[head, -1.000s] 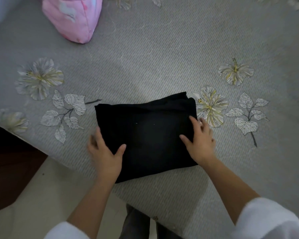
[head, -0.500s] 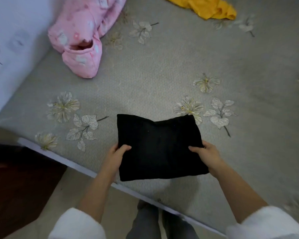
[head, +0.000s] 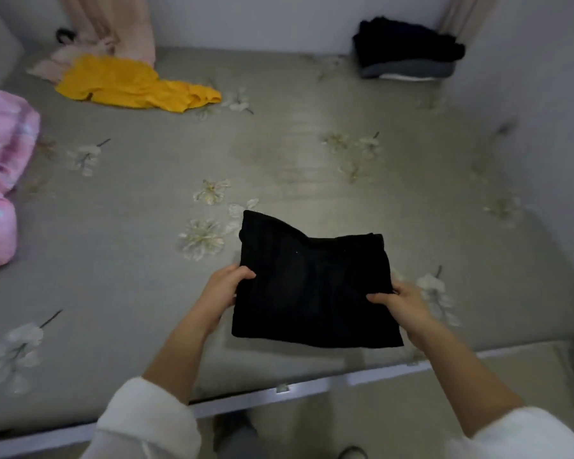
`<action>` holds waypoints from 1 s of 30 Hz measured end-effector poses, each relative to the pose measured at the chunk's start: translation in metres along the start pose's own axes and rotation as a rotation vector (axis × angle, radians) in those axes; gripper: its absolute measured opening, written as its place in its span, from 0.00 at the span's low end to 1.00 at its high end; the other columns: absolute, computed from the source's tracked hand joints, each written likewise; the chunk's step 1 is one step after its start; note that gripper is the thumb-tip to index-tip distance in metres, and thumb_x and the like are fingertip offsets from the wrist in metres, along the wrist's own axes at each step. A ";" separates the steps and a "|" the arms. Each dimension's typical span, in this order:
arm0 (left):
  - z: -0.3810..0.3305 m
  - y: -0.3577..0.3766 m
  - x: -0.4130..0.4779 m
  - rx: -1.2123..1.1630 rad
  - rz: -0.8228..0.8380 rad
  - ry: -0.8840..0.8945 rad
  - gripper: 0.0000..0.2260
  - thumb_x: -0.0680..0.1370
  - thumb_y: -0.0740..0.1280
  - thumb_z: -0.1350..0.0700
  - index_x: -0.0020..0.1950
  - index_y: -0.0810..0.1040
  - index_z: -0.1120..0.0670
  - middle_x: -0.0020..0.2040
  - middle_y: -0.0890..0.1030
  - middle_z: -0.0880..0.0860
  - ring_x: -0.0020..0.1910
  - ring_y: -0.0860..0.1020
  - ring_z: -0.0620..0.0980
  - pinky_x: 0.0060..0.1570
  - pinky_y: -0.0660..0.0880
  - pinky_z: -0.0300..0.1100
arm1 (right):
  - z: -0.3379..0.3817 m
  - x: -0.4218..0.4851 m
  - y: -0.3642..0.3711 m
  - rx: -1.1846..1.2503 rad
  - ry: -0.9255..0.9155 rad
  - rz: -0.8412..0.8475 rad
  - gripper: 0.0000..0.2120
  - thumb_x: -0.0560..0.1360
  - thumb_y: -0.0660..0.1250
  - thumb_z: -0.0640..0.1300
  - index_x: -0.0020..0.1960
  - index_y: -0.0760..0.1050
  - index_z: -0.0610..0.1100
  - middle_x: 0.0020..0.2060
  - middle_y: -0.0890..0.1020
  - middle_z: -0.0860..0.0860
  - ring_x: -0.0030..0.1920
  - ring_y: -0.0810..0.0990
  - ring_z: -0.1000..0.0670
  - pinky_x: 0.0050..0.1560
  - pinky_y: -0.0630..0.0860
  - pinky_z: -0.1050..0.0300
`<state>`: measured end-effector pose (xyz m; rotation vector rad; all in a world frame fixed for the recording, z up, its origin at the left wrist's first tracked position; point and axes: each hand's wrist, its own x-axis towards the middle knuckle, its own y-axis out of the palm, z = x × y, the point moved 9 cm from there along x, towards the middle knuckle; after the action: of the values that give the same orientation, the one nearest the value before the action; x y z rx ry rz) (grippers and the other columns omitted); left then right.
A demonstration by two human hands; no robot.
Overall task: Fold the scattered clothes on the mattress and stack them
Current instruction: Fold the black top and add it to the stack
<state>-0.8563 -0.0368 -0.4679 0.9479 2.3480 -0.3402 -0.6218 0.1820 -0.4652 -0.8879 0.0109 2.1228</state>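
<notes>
"Black folded garment [head: 315,286], location?" asks the note-taker.

"Over the near edge of the mattress [head: 279,154]. Lifted clear of it, I judge, from the shadow underneath. My left hand [head: 224,288] pinches the left side, thumb on top, fingers tucked beneath. My right hand [head: 400,304] grips the right side the same way."

"Destination?"

"Probably the stack [head: 406,58] in the far right corner, against the wall. Well apart from where I stand."

"How to carry it well?"

"Flat and level, both sides at one height, so the layers don't slide open. The far edge dips in the middle, so I'd support it from below rather than only clamp the sides. Then lower it square onto the pile with the edges lined up, and draw my fingers out sideways, not upward."

"Risk?"

"A long reach. If one side tilts, the fold may spill."

"What remains?"

"Yellow garment [head: 130,84], loose at far left. Pink bundle [head: 4,160] at the left edge, which I can't identify."
</notes>
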 end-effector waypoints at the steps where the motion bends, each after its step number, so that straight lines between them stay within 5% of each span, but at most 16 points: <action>1: -0.008 0.033 -0.005 0.019 0.031 0.021 0.08 0.76 0.63 0.58 0.53 0.79 0.55 0.48 0.81 0.51 0.45 0.78 0.47 0.41 0.71 0.40 | -0.012 -0.006 -0.033 0.022 0.008 -0.028 0.12 0.73 0.69 0.35 0.53 0.78 0.48 0.49 0.82 0.51 0.48 0.81 0.48 0.45 0.77 0.55; 4: -0.023 0.130 -0.024 0.071 0.126 0.082 0.08 0.76 0.63 0.59 0.50 0.80 0.53 0.45 0.82 0.50 0.44 0.78 0.47 0.41 0.72 0.41 | -0.047 -0.027 -0.124 0.100 0.038 -0.099 0.09 0.73 0.69 0.36 0.49 0.77 0.49 0.48 0.81 0.50 0.48 0.80 0.47 0.51 0.77 0.50; 7: -0.029 0.228 -0.045 0.115 0.208 0.105 0.09 0.75 0.64 0.59 0.52 0.81 0.54 0.50 0.82 0.53 0.46 0.79 0.51 0.44 0.73 0.42 | -0.077 -0.053 -0.217 0.154 0.053 -0.186 0.12 0.73 0.70 0.37 0.55 0.76 0.45 0.49 0.81 0.48 0.50 0.81 0.45 0.54 0.77 0.47; 16: -0.084 0.475 -0.091 0.325 0.446 0.225 0.07 0.77 0.62 0.57 0.52 0.79 0.54 0.45 0.80 0.52 0.43 0.78 0.49 0.41 0.72 0.41 | -0.120 -0.103 -0.439 0.353 -0.013 -0.357 0.11 0.73 0.69 0.38 0.54 0.78 0.49 0.49 0.83 0.48 0.48 0.83 0.44 0.45 0.80 0.50; 19: -0.100 0.535 -0.084 0.361 0.494 0.246 0.08 0.78 0.62 0.56 0.54 0.78 0.52 0.49 0.80 0.52 0.46 0.78 0.49 0.43 0.72 0.42 | -0.127 -0.097 -0.487 0.401 -0.016 -0.417 0.11 0.73 0.69 0.37 0.54 0.79 0.47 0.48 0.84 0.46 0.47 0.83 0.43 0.49 0.81 0.47; 24: -0.113 0.634 -0.050 0.369 0.500 0.236 0.07 0.77 0.61 0.55 0.49 0.78 0.55 0.43 0.78 0.52 0.43 0.77 0.49 0.41 0.70 0.42 | -0.132 -0.063 -0.569 0.455 -0.017 -0.468 0.11 0.73 0.69 0.36 0.52 0.79 0.47 0.45 0.84 0.45 0.44 0.84 0.44 0.42 0.81 0.52; 30: -0.146 0.766 0.008 0.336 0.541 0.242 0.06 0.77 0.64 0.58 0.49 0.79 0.56 0.44 0.81 0.53 0.45 0.79 0.51 0.43 0.72 0.42 | -0.127 0.008 -0.693 0.474 0.001 -0.521 0.16 0.71 0.71 0.39 0.57 0.79 0.49 0.48 0.84 0.46 0.47 0.83 0.43 0.53 0.80 0.44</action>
<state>-0.3868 0.5780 -0.3709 1.8192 2.1580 -0.4221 -0.0716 0.6127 -0.3710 -0.5331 0.2463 1.5391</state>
